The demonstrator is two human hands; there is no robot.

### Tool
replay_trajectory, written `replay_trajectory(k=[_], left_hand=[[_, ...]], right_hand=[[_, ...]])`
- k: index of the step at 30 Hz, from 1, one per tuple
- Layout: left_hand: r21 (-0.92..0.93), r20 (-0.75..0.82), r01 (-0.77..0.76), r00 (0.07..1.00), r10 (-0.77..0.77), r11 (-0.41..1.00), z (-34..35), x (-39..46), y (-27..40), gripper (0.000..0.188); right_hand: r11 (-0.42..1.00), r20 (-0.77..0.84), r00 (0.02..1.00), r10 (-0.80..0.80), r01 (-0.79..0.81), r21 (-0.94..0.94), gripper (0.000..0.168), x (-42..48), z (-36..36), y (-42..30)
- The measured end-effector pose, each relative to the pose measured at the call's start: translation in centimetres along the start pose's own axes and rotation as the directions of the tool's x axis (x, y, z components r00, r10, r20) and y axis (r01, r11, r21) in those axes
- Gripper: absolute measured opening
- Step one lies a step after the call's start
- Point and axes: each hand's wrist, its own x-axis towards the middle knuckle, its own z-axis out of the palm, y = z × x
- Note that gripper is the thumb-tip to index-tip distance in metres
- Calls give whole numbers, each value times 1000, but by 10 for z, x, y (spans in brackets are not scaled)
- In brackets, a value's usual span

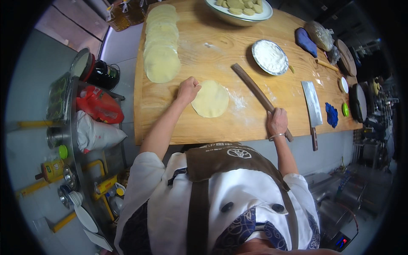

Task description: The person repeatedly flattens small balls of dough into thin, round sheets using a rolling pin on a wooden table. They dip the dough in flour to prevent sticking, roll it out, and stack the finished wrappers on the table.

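My left hand pinches the upper left edge of a thin round dough sheet, which lies on the wooden table. Off to the right, my right hand grips a dark wooden rolling pin near its lower end; the pin slants up and to the left across the board. A row of overlapping dough rounds runs along the table's left side. Beyond the pin stands a metal bowl of white flour. Loose flour dusts the wood between the dough sheet and the pin.
A plate of dough pieces rests on a bowl at the far edge. Rightward lie a cleaver with its handle over the table edge, a blue cloth and a green lid. A metal shelf with sacks stands left.
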Motion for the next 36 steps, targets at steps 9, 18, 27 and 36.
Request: replay_trajectory(k=[9, 18, 27, 36], left_hand=[[-55, -467, -104, 882, 67, 993, -88, 36, -103, 23], [223, -541, -90, 817, 200, 971, -122, 104, -124, 17], [325, -511, -392, 693, 509, 861, -90, 178, 19, 38], [462, -113, -704, 556, 823, 539, -46, 298, 185, 45]], right_hand=[[999, -28, 1000, 1, -3, -52, 28, 1, 6, -3], [998, 34, 998, 61, -59, -34, 25, 2, 5, -6], [996, 31, 996, 85, -84, -39, 29, 9, -5, -7], [996, -14, 996, 88, -88, -5, 29, 9, -5, -8]])
